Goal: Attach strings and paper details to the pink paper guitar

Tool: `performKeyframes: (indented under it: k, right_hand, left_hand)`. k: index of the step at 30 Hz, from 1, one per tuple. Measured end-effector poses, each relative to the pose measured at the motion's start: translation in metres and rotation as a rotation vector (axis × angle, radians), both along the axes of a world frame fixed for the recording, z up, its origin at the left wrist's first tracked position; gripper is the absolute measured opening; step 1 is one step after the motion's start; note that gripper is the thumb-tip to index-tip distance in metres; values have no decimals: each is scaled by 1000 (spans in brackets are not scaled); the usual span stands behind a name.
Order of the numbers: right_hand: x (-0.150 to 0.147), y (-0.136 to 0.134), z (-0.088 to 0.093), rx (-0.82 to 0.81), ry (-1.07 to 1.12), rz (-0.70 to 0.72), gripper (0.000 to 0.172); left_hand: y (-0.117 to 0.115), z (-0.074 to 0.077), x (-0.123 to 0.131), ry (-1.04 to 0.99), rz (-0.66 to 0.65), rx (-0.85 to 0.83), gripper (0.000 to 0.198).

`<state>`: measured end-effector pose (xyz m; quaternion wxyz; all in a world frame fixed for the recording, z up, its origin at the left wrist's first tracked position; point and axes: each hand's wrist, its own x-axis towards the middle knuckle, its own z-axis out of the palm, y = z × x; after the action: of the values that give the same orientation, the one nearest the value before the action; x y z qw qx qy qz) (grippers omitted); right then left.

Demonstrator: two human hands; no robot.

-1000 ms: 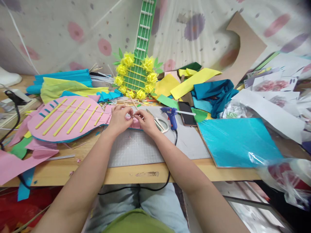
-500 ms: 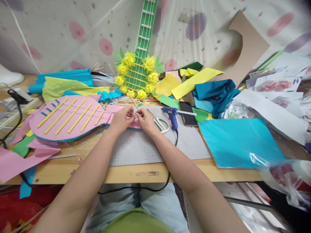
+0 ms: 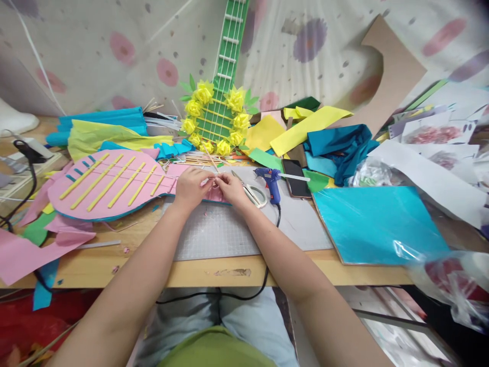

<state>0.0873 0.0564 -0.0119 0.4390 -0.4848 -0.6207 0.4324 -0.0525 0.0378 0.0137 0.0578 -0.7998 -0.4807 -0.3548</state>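
Pink guitar-shaped piece: both hands meet at the neck

Change: fingertips of the left hand [image 3: 193, 185] and right hand [image 3: 231, 187] now touch, or nearly so, above the neck [image 3: 216, 195] of the pink guitar-shaped piece [image 3: 109, 196]. Half a second ago a small gap separated them, with a fine pale strand seeming to cross it; now no gap is clear. Left fingers are also straighter, reaching toward the right thumb. Judgement: the close finger work has moved to a tighter grip point, perhaps on one of the thin strings along the piece.

Hand state: each hand has thumb and fingers drawn close. Whether either clamps on the strand cannot be told; it is too fine and partly covered.

Position: the piece lies flat on the counter [image 3: 305, 273], its body toward the left end, its neck running to the middle and over the rear part of the grey cutting mat [image 3: 217, 237]. The mat's near side reaches almost to the front edge.

Differences from the earlier frame: the whole view sits slightly to the right, read as head motion. No shift noted in the scissors [image 3: 261, 205], blue glue gun [image 3: 272, 191] or phone [image 3: 300, 188], right of the hands, nor in the green guitar [image 3: 223, 83] standing at the rear edge.
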Motion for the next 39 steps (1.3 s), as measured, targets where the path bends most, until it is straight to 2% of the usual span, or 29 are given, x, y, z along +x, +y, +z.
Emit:
performKeyframes:
  k: [9,13,15,18,22,27,31,34,39]
  right_hand:
    - [-1,1,-2,0,54,1,12]
    - [4,-4,3,138,-34,-104,11]
    - [8,-11,7,234,-72,-143,22]
    - [9,-22,11,361,-140,-87,36]
    - [5,-25,9,417,-161,-35,32]
    - [5,-17,3,424,-195,-57,16]
    - [8,-17,7,443,-262,-93,14]
    - [9,-20,9,430,-292,-126,11]
    - [10,-23,8,441,-331,-124,12]
  left_hand:
    - [0,0,1,-20,-6,-4,16]
    - [-2,1,4,-10,12,-41,12]
    - [-1,0,5,-22,35,-62,10]
    - [0,-2,7,-51,51,-92,8]
    - [-2,-1,9,-117,65,-167,6]
    - [-3,-2,12,-301,28,-402,12]
    - [3,-8,14,-569,-44,-624,18]
    - [6,-8,13,-728,-88,-688,18]
    - [7,-8,11,-803,-133,-714,23]
